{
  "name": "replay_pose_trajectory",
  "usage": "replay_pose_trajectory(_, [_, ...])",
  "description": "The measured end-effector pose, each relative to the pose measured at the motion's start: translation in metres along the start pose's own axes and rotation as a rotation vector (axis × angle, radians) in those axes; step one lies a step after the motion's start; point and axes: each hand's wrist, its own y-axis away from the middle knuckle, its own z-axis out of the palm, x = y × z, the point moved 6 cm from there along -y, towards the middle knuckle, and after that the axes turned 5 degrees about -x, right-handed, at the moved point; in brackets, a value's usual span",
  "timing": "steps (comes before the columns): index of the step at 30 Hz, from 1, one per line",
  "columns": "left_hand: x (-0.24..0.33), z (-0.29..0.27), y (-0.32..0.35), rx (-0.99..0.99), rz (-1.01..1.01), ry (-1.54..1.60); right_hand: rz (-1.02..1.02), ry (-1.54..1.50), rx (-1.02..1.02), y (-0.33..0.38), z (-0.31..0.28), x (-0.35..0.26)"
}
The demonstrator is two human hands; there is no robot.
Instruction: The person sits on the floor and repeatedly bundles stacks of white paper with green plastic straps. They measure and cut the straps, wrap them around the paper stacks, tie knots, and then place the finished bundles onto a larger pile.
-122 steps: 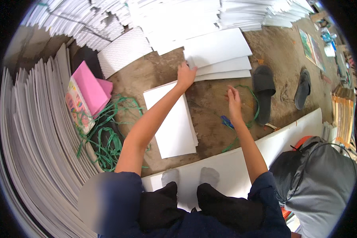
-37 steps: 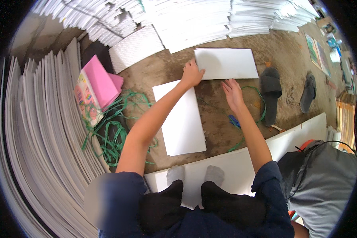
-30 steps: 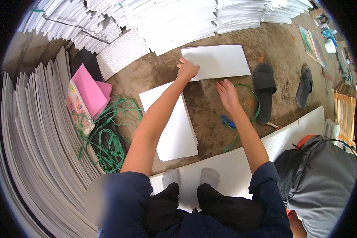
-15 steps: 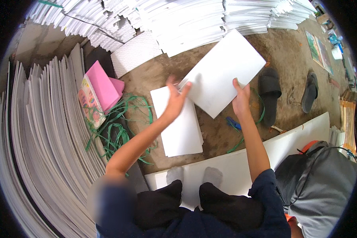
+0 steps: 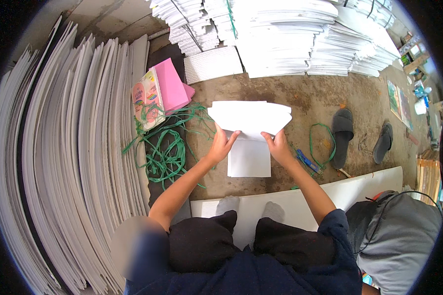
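Above the floor in front of me, a small batch of white paper sheets [image 5: 251, 117] spans both my hands, its far corners flaring and curving. My left hand [image 5: 221, 146] grips the near left edge with the thumb on top, and my right hand [image 5: 279, 147] pinches the near right edge the same way. Under the batch a stack of white paper [image 5: 249, 160] lies on the floor, its far part hidden by what I hold. My feet in grey socks rest on a white board [image 5: 300, 195] just nearer to me.
Large piles of white paper [image 5: 280, 42] stand at the back. Tall upright stacks of sheets [image 5: 98, 123] line the left, beside pink sheets [image 5: 170, 86] and tangled green strapping [image 5: 167, 152]. Right are a blue cutter [image 5: 307, 161], dark slippers [image 5: 343, 130], and a seated person's grey-clothed leg [image 5: 398, 231].
The paper was held slanted to the right; it is now squared in front of me over the stack, bent between both hands. My hands have come level, and the view has shifted left.
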Motion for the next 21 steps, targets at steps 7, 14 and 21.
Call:
replay_pose_trajectory(7, [0.043,-0.016,-0.003,-0.02,-0.2,0.123,0.245,-0.196,0.017,-0.009,-0.006,-0.013])
replay_pose_trajectory(14, [-0.076,0.031,0.077,-0.063,-0.481,-0.312,0.663,0.454,-0.275,0.047,0.026,0.056])
replay_pose_trajectory(21, [-0.095,0.045,0.061,-0.036,-0.352,0.189,0.458,-0.201,-0.166,0.056,0.046,0.095])
